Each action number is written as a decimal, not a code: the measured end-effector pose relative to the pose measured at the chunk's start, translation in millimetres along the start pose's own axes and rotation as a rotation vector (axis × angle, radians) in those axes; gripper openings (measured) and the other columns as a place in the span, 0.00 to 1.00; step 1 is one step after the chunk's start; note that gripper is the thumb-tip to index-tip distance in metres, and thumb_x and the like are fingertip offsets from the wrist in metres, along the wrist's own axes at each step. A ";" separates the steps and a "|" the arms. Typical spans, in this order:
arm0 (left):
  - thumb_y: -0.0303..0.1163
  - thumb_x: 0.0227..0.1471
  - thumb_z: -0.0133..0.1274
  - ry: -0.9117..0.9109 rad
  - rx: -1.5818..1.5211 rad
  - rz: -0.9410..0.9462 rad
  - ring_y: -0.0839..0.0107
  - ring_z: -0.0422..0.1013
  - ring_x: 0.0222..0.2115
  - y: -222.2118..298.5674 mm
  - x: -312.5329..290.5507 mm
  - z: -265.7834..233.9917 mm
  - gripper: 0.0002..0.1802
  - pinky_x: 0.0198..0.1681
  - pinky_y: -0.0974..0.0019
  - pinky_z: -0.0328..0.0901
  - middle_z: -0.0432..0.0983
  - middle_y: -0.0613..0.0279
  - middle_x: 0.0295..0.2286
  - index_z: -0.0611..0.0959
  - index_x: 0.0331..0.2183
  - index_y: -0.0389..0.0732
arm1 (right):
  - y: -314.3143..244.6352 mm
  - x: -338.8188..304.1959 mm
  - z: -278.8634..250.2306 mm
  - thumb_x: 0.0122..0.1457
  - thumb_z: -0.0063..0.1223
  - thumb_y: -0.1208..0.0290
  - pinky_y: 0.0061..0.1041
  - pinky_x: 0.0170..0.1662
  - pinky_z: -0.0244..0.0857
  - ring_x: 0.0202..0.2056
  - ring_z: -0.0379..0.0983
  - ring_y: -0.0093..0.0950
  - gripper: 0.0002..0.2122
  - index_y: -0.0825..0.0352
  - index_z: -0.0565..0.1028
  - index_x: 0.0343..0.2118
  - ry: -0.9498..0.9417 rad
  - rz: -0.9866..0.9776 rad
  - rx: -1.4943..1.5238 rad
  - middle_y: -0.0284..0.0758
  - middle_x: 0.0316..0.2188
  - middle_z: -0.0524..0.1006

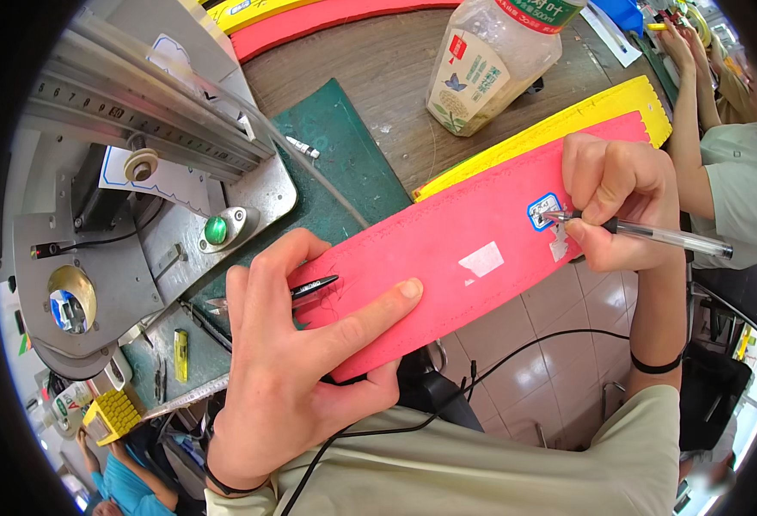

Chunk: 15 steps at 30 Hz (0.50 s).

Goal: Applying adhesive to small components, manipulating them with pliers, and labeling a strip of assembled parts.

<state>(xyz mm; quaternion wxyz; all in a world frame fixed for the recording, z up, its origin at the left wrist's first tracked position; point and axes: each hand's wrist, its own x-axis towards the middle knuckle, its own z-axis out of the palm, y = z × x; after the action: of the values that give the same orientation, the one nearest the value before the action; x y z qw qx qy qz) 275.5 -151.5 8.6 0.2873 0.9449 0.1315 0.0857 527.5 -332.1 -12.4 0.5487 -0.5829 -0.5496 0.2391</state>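
A long pink foam strip (430,241) lies slantwise in front of me. My left hand (284,378) grips its near left end, thumb flat on top and other fingers at the far edge. A black pen cap or pen piece (314,285) pokes out between those fingers; how it is held is partly hidden. At the right end, my right hand (619,189) is closed around a clear-barrelled pen (675,238). The pen's tip touches a small blue-bordered label (535,206) with handwriting. Two torn white patches (484,261) mark the pink surface.
Yellow foam strips (645,103) lie just beyond, near a clear plastic jar (481,64). A metal machine (249,172) with a ruler scale and green button stands left on a green mat (352,138). A black cable (533,340) crosses below. Other people work at both sides.
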 end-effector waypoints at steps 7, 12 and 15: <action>0.27 0.20 0.66 0.012 -0.003 0.007 0.55 0.65 0.40 -0.6 -0.3 0.8 0.35 0.44 0.59 0.63 0.67 0.53 0.44 0.88 0.41 0.58 | 0.6 0.1 -1.5 0.35 0.57 0.90 0.18 0.24 0.54 0.21 0.62 0.20 0.13 0.65 0.65 0.16 -0.024 -0.014 0.002 0.29 0.16 0.67; 0.27 0.20 0.66 0.000 0.008 0.006 0.55 0.65 0.40 0.9 0.1 -0.2 0.35 0.44 0.59 0.63 0.67 0.53 0.44 0.89 0.40 0.57 | 3.7 -0.9 -4.7 0.36 0.57 0.89 0.18 0.25 0.53 0.21 0.61 0.19 0.14 0.64 0.65 0.18 -0.016 -0.041 0.045 0.29 0.16 0.68; 0.27 0.20 0.66 0.012 0.002 0.008 0.55 0.65 0.40 0.8 0.0 1.0 0.35 0.44 0.59 0.63 0.67 0.53 0.44 0.89 0.40 0.57 | 3.8 -1.9 -6.0 0.37 0.57 0.88 0.19 0.25 0.53 0.21 0.61 0.19 0.14 0.63 0.64 0.19 -0.010 -0.045 0.070 0.29 0.17 0.68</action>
<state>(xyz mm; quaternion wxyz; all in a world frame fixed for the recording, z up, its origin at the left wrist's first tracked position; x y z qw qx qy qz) 275.9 -152.7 8.3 0.2853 0.9451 0.1298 0.0926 533.7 -335.3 -14.8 0.5714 -0.5495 -0.5565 0.2487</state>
